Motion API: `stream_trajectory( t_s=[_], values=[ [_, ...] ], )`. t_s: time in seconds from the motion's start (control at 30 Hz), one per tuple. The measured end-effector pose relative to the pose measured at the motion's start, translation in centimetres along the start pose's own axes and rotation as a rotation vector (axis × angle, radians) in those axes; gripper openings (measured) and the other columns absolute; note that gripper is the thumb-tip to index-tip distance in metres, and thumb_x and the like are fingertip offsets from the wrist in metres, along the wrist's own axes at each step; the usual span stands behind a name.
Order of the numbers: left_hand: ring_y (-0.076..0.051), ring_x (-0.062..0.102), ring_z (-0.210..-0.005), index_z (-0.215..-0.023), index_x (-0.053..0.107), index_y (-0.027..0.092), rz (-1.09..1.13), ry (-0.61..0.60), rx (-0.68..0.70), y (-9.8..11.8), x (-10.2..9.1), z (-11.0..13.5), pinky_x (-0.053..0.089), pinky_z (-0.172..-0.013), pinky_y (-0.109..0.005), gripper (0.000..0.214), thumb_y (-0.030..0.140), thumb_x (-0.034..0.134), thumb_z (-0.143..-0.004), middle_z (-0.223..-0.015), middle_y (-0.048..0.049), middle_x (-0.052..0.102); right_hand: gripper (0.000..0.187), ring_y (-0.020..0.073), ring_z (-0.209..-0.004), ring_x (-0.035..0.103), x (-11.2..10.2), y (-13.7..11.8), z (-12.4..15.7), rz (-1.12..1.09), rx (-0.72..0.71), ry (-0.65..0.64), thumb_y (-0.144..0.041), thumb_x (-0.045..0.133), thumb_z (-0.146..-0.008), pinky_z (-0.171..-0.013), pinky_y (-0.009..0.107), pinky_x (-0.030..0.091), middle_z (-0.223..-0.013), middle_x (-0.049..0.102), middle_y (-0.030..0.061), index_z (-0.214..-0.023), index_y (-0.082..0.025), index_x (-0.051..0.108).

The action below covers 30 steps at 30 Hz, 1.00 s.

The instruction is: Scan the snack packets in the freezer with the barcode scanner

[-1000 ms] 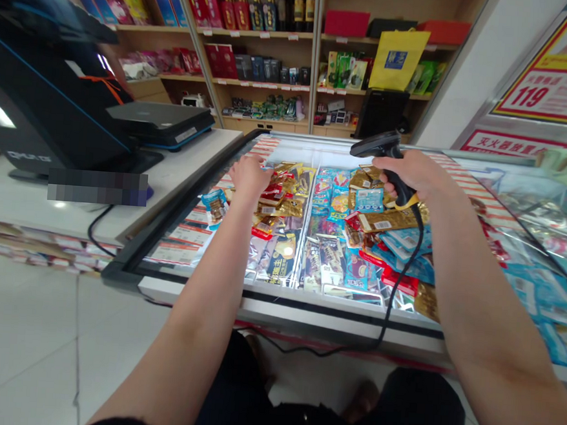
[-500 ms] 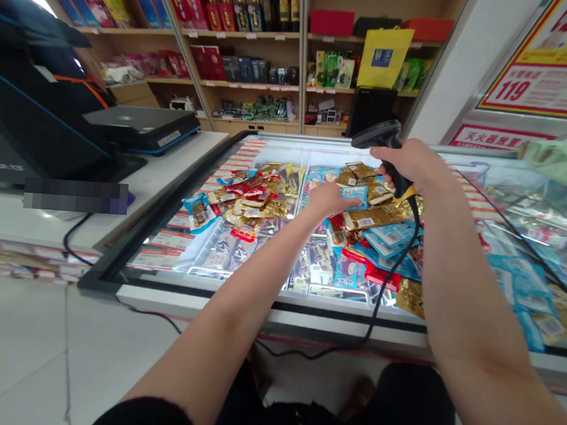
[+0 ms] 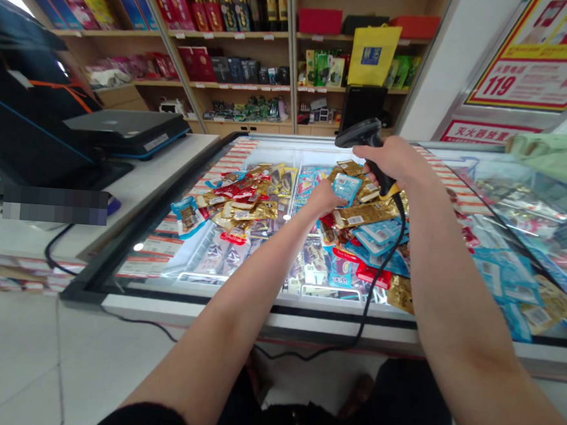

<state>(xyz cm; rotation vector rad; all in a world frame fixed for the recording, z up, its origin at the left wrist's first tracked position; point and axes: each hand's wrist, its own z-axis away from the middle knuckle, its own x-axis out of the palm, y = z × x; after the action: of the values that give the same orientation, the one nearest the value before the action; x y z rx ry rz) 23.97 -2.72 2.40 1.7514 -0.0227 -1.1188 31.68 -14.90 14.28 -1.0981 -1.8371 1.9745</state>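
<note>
My right hand (image 3: 392, 160) is wrapped round the grip of a black barcode scanner (image 3: 359, 133), its head pointing left above the freezer. A black cable (image 3: 380, 271) hangs from the scanner's handle down over the freezer's front edge. Lower and to the left, my left hand (image 3: 324, 199) is closed on a small light-blue snack packet (image 3: 347, 188), which sits below the scanner. Under and around it lie gold packets (image 3: 368, 213), blue packets (image 3: 381, 235) and a red packet (image 3: 373, 275) in a loose heap. Most of the left fingertips are hidden behind the hand.
The chest freezer's dark frame (image 3: 132, 292) runs along the front. Another heap of packets (image 3: 250, 200) fills its left basket. A black scale (image 3: 129, 129) stands on the left counter (image 3: 175, 166). Shelves (image 3: 244, 87) of boxes and bottles rise behind.
The light-blue packet in my left hand has turned and shows more of its face beneath the scanner. The view has shifted slightly; both hands keep their holds.
</note>
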Motion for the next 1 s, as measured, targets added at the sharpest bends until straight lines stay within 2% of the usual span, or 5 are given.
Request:
stream_trajectory(
  t_s=[0.1,0.17,0.4,0.57,1.0],
  values=[
    [-0.022,0.065,-0.086,-0.073,0.063,0.015,-0.036,-0.014,0.037,-0.5,-1.0,-0.3,0.047,-0.075,-0.026,0.020,0.026,0.077,-0.064,-0.076,-0.0030,0.066,0.022,0.0086,-0.040,0.047,0.1,0.0,-0.1,0.018,0.016,0.001,-0.021,0.071,-0.083,-0.038,0.022,0.043,-0.055,0.049,0.0001,-0.069,-0.016,0.054],
    [-0.020,0.064,-0.081,-0.064,0.059,0.015,-0.032,0.056,0.024,-1.1,-1.8,-0.5,0.047,-0.072,-0.026,0.018,0.026,0.072,-0.069,-0.066,-0.0006,0.060,0.022,0.0088,-0.040,0.047,0.3,0.0,-0.2,0.027,0.025,-0.001,-0.022,0.070,-0.083,-0.038,0.022,0.043,-0.055,0.051,0.0006,-0.069,-0.016,0.054],
    [-0.019,0.066,-0.066,-0.080,0.056,0.017,0.325,0.181,-0.150,-4.8,-5.6,-0.4,0.054,-0.064,-0.029,0.017,0.013,0.066,-0.067,-0.059,0.0022,0.056,0.025,0.0101,-0.039,0.047,2.4,-0.1,0.2,-0.001,0.064,-0.070,-0.024,0.067,-0.085,-0.036,0.022,0.040,-0.053,0.054,0.0026,-0.065,-0.017,0.052],
    [-0.018,0.067,-0.058,-0.068,0.044,0.019,0.522,0.262,-0.166,-6.9,-7.8,0.1,0.058,-0.062,-0.032,0.023,0.007,0.064,-0.067,-0.052,0.0040,0.051,0.023,0.0101,-0.038,0.047,4.7,-0.2,0.7,-0.121,0.080,-0.179,-0.026,0.067,-0.085,-0.036,0.022,0.040,-0.053,0.056,0.0022,-0.069,-0.018,0.053],
    [-0.020,0.070,-0.060,-0.066,0.040,0.020,0.466,0.237,-0.202,-8.3,-8.0,-0.1,0.058,-0.063,-0.030,0.030,0.008,0.068,-0.063,-0.050,0.0057,0.050,0.025,0.0112,-0.039,0.048,6.1,0.4,0.9,-0.148,0.076,-0.286,-0.028,0.064,-0.087,-0.034,0.022,0.039,-0.052,0.055,0.0027,-0.067,-0.019,0.051]
  ],
)
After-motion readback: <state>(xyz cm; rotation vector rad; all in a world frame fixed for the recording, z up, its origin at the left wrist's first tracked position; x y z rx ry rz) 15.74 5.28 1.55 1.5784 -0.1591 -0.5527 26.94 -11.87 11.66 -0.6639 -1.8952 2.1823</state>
